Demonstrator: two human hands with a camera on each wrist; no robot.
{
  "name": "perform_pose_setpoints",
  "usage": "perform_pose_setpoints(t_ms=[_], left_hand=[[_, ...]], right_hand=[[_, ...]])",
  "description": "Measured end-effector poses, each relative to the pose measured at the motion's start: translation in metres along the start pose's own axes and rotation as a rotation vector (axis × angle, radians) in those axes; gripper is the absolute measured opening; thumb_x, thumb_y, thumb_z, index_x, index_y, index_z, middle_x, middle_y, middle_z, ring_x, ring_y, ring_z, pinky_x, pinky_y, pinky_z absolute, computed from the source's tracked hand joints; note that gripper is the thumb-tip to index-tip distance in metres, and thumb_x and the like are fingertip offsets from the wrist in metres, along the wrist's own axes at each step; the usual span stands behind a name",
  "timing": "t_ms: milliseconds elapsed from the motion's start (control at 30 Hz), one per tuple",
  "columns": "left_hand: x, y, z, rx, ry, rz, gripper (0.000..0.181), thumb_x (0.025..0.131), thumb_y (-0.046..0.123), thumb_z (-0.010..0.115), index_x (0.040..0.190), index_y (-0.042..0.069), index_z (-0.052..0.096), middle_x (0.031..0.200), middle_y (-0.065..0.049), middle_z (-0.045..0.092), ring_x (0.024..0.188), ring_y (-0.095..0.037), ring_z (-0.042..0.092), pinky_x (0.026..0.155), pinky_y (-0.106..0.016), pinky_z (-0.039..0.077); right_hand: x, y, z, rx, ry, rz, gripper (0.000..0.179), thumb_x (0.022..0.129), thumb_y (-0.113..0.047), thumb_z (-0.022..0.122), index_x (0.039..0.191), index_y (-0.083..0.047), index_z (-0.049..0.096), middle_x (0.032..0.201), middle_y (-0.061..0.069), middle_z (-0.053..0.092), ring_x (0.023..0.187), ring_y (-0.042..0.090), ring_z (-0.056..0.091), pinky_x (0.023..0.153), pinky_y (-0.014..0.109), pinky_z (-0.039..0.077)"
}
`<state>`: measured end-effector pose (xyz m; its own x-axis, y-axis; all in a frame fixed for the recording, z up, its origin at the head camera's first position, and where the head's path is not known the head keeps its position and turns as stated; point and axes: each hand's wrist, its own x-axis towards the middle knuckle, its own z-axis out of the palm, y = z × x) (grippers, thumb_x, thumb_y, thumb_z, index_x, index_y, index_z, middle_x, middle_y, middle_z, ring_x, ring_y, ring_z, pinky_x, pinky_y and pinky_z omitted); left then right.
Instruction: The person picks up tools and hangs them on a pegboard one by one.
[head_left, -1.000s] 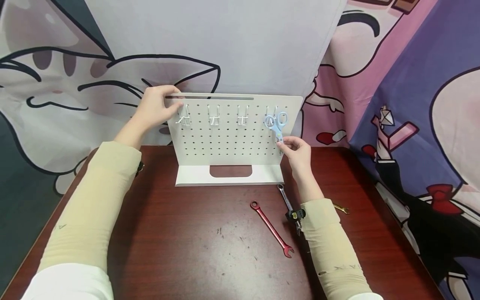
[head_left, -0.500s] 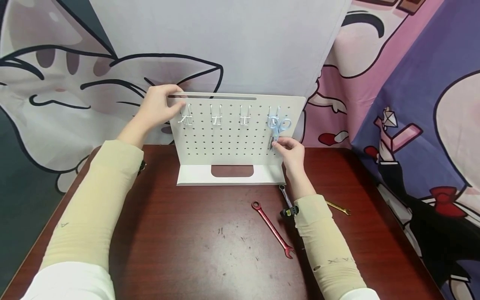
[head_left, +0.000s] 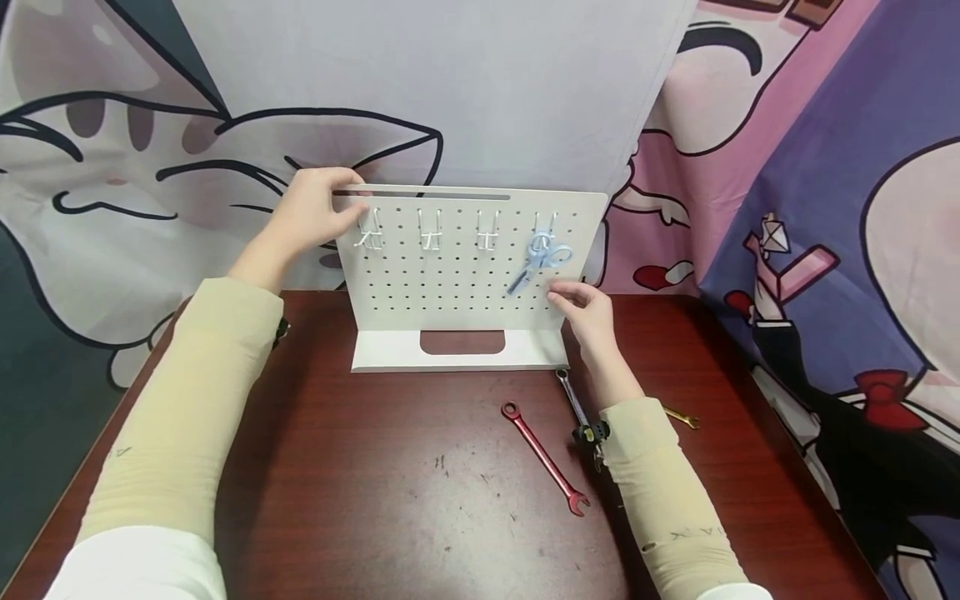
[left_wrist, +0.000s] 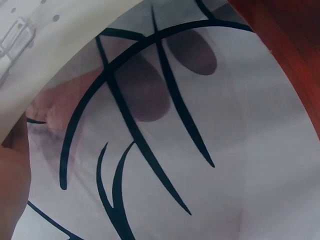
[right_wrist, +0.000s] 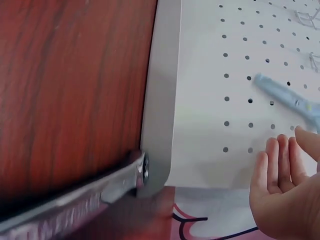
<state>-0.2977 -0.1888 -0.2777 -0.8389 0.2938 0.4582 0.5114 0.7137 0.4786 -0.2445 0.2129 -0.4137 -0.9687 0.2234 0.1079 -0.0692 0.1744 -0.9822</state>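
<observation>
A white pegboard stand (head_left: 450,287) stands upright at the back of the table. My left hand (head_left: 311,212) grips its upper left corner, thumb on the front face. Light blue scissors (head_left: 536,260) hang by one handle loop from the rightmost white hook (head_left: 553,223), blades slanting down to the left. Just below and right of them is my right hand (head_left: 588,317), apart from the scissors and holding nothing. In the right wrist view its fingers (right_wrist: 283,160) are loosely bent near the board, beside the scissors (right_wrist: 285,93).
Several more white hooks (head_left: 429,233) line the board. A red wrench (head_left: 543,458) lies on the brown table (head_left: 360,483). One silver wrench (head_left: 573,400) is partly behind my right wrist, and a gold wrench (head_left: 684,418) pokes out right of the sleeve. Printed cloth hangs behind.
My right hand has let go of the scissors, which now hang from the hook and have swung with their blades to the left. My left hand stays on the board.
</observation>
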Motion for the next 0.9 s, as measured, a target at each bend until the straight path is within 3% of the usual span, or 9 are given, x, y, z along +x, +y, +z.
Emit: perform_pose_setpoints(t_ms=[100,267,400,567,700,900], left_hand=[[0.001,0.003,-0.004,0.034,-0.038,-0.016,0.021,0.097,0.009,0.066,0.113,-0.002,0.072,0.110,-0.024,0.073,0.093,-0.035,0.059,0.087,-0.040,0.046],[0.002,0.008,-0.009,0.102,-0.064,0.005,0.029,0.096,0.007,0.069,0.122,-0.004,0.072,0.123,-0.026,0.072,0.113,-0.043,0.066,0.106,-0.056,0.049],[0.003,0.011,-0.009,0.112,-0.067,0.032,0.031,0.096,0.004,0.068,0.126,-0.003,0.072,0.128,-0.025,0.072,0.122,-0.044,0.065,0.111,-0.056,0.047],[0.001,0.006,-0.004,0.059,-0.039,0.023,0.031,0.096,0.002,0.066,0.126,-0.002,0.072,0.129,-0.024,0.072,0.125,-0.042,0.065,0.113,-0.055,0.047],[-0.002,0.003,0.001,0.016,-0.011,0.022,0.030,0.096,0.001,0.066,0.125,-0.005,0.071,0.128,-0.027,0.071,0.125,-0.044,0.064,0.113,-0.055,0.046],[-0.002,0.002,0.005,0.030,0.003,0.030,0.027,0.097,0.002,0.065,0.123,-0.005,0.070,0.127,-0.026,0.071,0.120,-0.044,0.065,0.109,-0.055,0.047]], right_hand=[[-0.005,-0.001,-0.007,-0.031,-0.028,0.015,0.028,0.095,-0.007,0.077,0.119,0.008,0.075,0.086,-0.024,0.072,0.082,-0.006,0.065,0.074,0.011,0.049],[-0.014,-0.003,-0.022,-0.052,-0.075,0.037,0.036,0.098,-0.011,0.075,0.126,0.011,0.070,0.087,-0.025,0.070,0.086,-0.005,0.067,0.081,0.010,0.053],[-0.020,-0.002,-0.033,-0.026,-0.097,0.028,0.037,0.100,-0.011,0.073,0.128,0.013,0.068,0.088,-0.021,0.073,0.087,-0.002,0.072,0.086,0.011,0.056],[-0.027,0.002,-0.044,-0.018,-0.116,0.010,0.036,0.100,-0.009,0.072,0.126,0.014,0.067,0.090,-0.018,0.075,0.087,-0.002,0.074,0.087,0.013,0.058],[-0.033,0.005,-0.054,-0.063,-0.121,-0.001,0.035,0.100,-0.011,0.073,0.125,0.013,0.068,0.091,-0.021,0.075,0.087,-0.004,0.072,0.087,0.011,0.057],[-0.044,0.007,-0.077,-0.189,-0.128,-0.028,0.035,0.099,-0.016,0.076,0.124,0.008,0.072,0.091,-0.024,0.074,0.087,-0.007,0.068,0.083,0.008,0.054]])
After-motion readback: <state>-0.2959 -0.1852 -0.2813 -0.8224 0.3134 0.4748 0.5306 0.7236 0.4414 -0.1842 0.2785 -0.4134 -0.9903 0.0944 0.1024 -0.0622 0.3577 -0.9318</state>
